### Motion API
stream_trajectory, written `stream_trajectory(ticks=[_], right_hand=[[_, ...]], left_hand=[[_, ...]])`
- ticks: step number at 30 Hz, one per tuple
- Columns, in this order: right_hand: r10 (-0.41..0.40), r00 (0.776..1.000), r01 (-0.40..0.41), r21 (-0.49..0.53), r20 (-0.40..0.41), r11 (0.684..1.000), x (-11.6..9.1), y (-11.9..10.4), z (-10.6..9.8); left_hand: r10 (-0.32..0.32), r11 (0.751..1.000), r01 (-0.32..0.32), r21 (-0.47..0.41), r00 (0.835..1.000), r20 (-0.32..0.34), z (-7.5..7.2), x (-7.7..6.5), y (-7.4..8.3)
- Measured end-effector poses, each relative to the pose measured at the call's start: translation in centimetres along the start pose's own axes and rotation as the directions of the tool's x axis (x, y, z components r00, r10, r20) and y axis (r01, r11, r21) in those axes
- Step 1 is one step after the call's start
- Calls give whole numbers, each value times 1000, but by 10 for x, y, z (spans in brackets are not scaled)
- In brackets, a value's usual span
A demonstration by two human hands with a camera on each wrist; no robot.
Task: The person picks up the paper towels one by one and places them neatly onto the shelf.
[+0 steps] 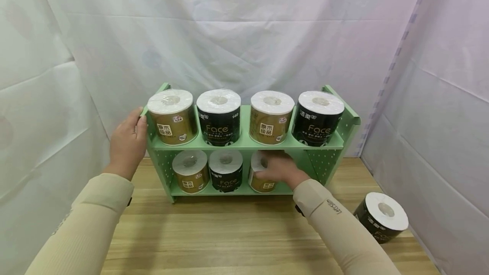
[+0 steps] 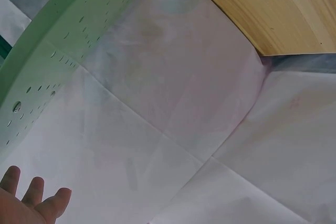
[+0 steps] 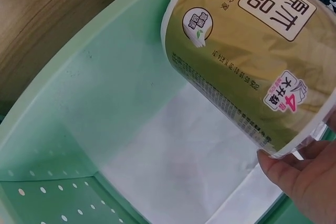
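Observation:
On the lower board of a green two-tier shelf (image 1: 244,142), my right hand (image 1: 280,166) holds a gold-wrapped toilet roll (image 3: 247,51) by its top end. In the right wrist view the thumb (image 3: 281,174) lies at the roll's rim. That roll stands right of a black-wrapped roll (image 1: 226,177) and another gold roll (image 1: 191,177). At the shelf's upper left, my left hand (image 1: 127,143) touches the side panel (image 2: 58,40). Its fingers (image 2: 55,205) look spread and extended in the left wrist view.
The top board carries gold rolls (image 1: 172,126) (image 1: 270,124) alternating with black rolls (image 1: 219,124) (image 1: 317,124). A further black roll (image 1: 382,220) stands on the wooden table (image 1: 214,241) at the right. White cloth (image 1: 244,37) hangs behind and at both sides.

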State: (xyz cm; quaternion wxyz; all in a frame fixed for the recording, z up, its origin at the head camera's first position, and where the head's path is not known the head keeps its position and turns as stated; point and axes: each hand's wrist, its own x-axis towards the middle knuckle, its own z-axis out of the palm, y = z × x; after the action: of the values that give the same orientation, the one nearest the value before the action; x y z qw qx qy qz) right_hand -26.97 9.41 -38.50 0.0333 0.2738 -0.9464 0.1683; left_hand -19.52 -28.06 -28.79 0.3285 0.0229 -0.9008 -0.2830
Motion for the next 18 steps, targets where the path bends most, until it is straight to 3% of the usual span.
stream_trajectory(ticks=[11, 18], right_hand=[[8, 1000, -8, -11, 2, 1000, 3, -4, 1], [64, 997, -62, -31, 46, 998, 5, -6, 2]], left_hand=[[0, 1000, 0, 1, 1000, 7, 0, 0, 0], [11, 1000, -11, -2, 1000, 2, -1, 0, -1]])
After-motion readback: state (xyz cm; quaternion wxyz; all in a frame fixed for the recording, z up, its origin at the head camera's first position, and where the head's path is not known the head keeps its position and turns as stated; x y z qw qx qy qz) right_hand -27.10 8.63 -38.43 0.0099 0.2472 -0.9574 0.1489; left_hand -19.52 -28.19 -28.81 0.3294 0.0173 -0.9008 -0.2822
